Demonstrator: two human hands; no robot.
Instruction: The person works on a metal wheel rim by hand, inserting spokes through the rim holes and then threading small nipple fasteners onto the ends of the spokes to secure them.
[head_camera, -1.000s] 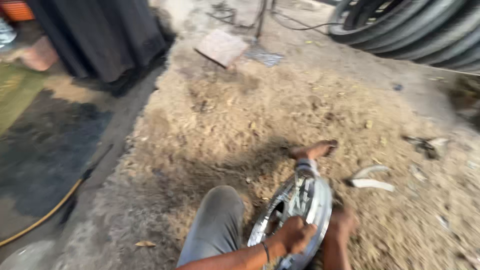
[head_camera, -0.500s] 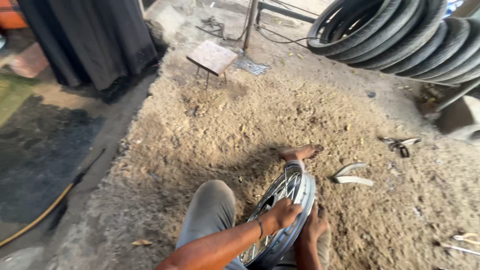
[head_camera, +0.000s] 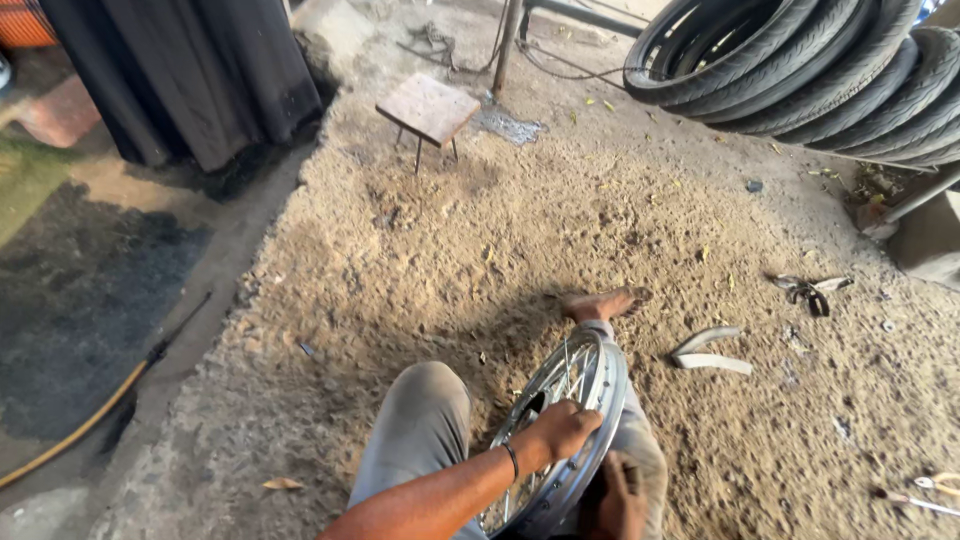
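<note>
A: Two hands on one spoked wheel rim (head_camera: 560, 440), and that is where all the action sits, down at six o'clock in the view. The person is seated on sandy ground (head_camera: 560, 230), the rim standing on edge between the legs, leaning against the right leg with the bare foot (head_camera: 600, 303) stretched out past it toward twelve.

B: That wedging looks deliberate to me; the legs seem to act as a vice so the rim cannot roll. The left hand (head_camera: 563, 428) is curled closed over the top of the rim and the spokes, fingers wrapped tight, a dark band at the wrist.

A: And the right hand (head_camera: 620, 500) comes in low from five o'clock, pressed to the rim's far side. Whether those fingers are closed round it, the view cannot tell; the rim hides them.

B: The rim itself is bright metal, shiny, thin spokes fanning to a hub, no tyre on it.

A: Round about: tyre levers (head_camera: 710, 350) lying at three o'clock, a stack of black tyres (head_camera: 800, 60) at one, a small wooden stool (head_camera: 428, 108) at eleven, a yellow hose (head_camera: 70, 440) out at nine.
</note>
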